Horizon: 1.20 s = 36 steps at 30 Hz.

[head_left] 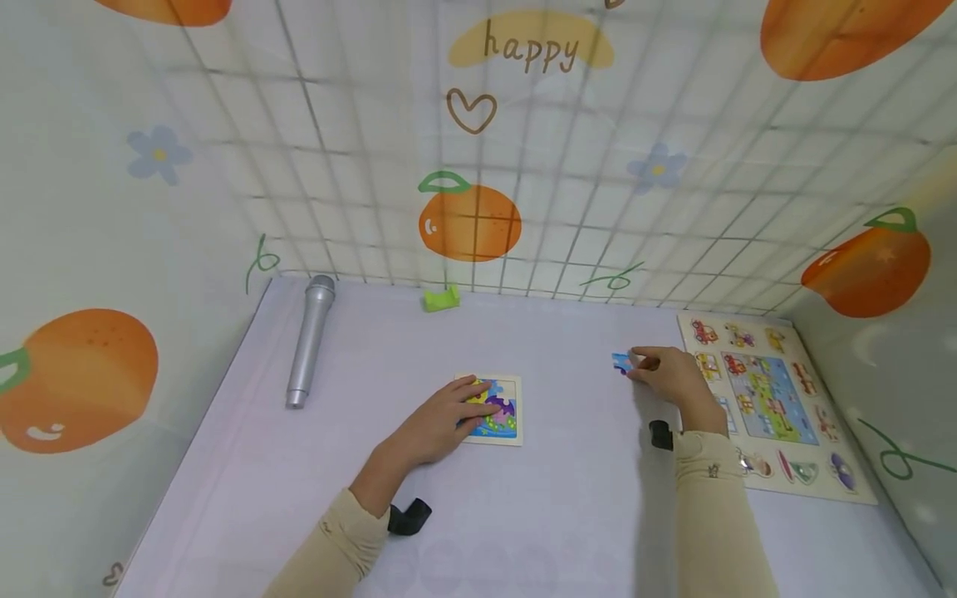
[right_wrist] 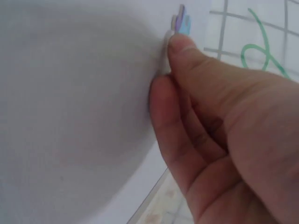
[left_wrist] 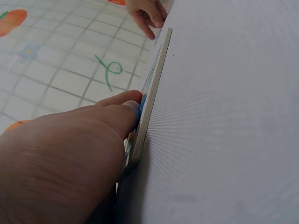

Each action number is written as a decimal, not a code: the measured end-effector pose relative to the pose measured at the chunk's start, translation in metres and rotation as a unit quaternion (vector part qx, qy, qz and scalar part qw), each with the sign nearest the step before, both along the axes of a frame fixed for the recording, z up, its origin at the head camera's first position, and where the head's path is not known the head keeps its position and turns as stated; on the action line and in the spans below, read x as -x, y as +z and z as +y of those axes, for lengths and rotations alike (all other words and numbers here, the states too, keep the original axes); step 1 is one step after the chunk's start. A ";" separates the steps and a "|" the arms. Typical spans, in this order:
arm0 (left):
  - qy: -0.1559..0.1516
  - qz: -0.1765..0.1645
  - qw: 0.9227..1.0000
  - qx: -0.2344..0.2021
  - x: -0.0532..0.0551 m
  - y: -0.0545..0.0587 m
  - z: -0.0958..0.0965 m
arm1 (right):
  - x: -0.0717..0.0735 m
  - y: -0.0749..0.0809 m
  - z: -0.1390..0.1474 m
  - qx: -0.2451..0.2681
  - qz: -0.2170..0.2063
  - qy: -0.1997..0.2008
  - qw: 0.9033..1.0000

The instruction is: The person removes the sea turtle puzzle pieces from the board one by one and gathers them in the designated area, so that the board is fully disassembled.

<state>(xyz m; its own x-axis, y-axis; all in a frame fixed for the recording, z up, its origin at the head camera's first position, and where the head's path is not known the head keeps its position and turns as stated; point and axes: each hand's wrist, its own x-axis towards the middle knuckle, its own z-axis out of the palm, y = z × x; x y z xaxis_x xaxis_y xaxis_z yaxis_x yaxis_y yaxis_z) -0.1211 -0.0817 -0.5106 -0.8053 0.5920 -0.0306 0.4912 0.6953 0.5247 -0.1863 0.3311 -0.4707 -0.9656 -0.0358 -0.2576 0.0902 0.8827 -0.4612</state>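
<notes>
A small square jigsaw puzzle in a wooden frame lies in the middle of the table, with purple, yellow and blue pieces in it. My left hand rests on its left part, fingers stretched over the pieces and covering some. Seen from low down in the left wrist view, the wooden frame lies flat under that hand's thumb and fingers. To the right, my right hand pinches a blue and purple puzzle piece by its edge. In the right wrist view the puzzle piece sticks out past the thumb tip.
A larger wooden picture puzzle board lies at the right, partly behind my right forearm. A silver toy microphone lies at the left, and a small green block stands near the back edge. A printed cloth over wire grid rises behind.
</notes>
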 end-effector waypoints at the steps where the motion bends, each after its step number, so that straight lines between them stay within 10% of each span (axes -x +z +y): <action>1: 0.001 0.000 1.000 -0.002 0.000 0.000 0.000 | 0.000 0.000 -0.001 -0.001 0.003 -0.002 1.000; 16: 0.026 -0.015 1.000 -0.005 -0.003 0.000 0.001 | -0.016 0.005 -0.044 0.017 0.103 0.004 0.995; 36: 0.066 0.004 0.997 0.036 -0.018 0.006 0.007 | -0.027 -0.006 -0.142 0.122 0.083 0.005 0.989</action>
